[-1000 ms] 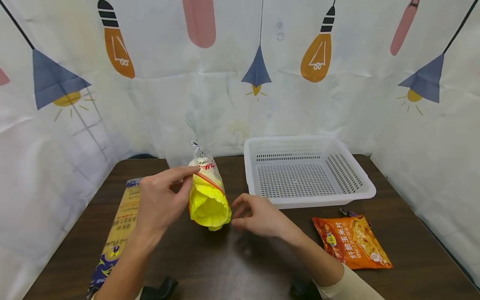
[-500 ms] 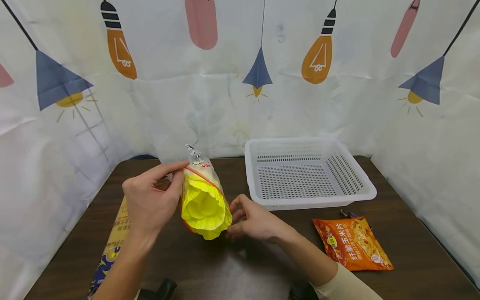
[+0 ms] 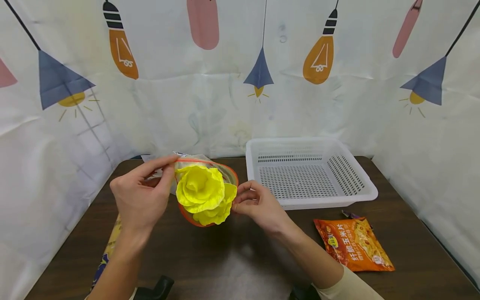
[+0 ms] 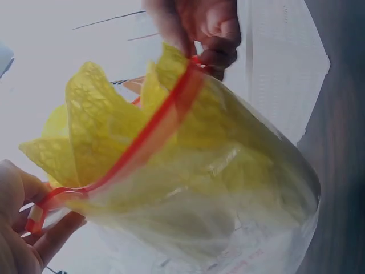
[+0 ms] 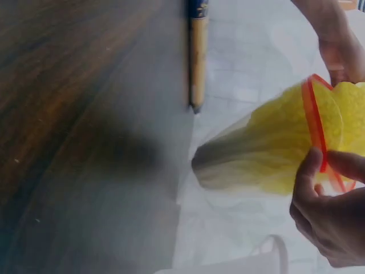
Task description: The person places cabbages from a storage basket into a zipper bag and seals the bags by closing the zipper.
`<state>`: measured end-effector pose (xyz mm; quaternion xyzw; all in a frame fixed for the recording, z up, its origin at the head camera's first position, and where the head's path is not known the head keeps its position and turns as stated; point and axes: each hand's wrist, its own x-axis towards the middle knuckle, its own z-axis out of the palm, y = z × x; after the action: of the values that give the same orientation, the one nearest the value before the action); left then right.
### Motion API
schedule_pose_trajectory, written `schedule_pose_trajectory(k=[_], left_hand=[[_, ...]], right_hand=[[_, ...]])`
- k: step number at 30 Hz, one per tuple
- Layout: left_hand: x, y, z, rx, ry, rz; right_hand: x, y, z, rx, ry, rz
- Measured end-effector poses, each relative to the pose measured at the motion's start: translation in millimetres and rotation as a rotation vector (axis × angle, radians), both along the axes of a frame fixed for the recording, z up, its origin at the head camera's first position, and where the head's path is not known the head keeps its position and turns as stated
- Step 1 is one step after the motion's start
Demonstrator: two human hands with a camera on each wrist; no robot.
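Tipping toward camera: zip bag [image 3: 205,189] mouth now faces up, right hand [image 3: 258,206] joined left hand [image 3: 140,200], both pinching its red rim; yellow contents probably lettuce.

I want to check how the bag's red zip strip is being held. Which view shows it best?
The left wrist view: the red zip strip runs between both pinching hands. The head view shows only its rim behind the yellow leaves; the right wrist view shows one end.

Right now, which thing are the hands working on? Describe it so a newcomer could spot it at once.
On the dark table, left of the white basket, both hands pinch a clear zip bag held in the air. Its red rim and yellow leafy contents set it apart from the flat orange snack packet.
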<state>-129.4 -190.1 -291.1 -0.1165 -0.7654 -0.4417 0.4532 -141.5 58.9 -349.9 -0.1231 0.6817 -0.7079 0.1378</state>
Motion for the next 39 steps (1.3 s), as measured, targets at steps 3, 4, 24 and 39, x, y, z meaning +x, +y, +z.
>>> schedule_pose_trajectory(k=[3, 4, 24, 39], left_hand=[[0.4, -1, 1.0, 0.027, -0.015, -0.015], [0.5, -1, 1.2, 0.038, -0.024, -0.022], [0.2, -5, 7.3, 0.314, -0.105, -0.35], [1.7, -8, 10.9, 0.204, -0.127, -0.099]], right_hand=[[0.0, 2, 7.0, -0.047, 0.037, -0.069], [-0.3, 2, 9.4, -0.066, 0.053, -0.093], [-7.5, 8, 32.8, -0.159, 0.348, -0.293], [-16.6, 10, 44.9, -0.289, 0.491, -0.391]])
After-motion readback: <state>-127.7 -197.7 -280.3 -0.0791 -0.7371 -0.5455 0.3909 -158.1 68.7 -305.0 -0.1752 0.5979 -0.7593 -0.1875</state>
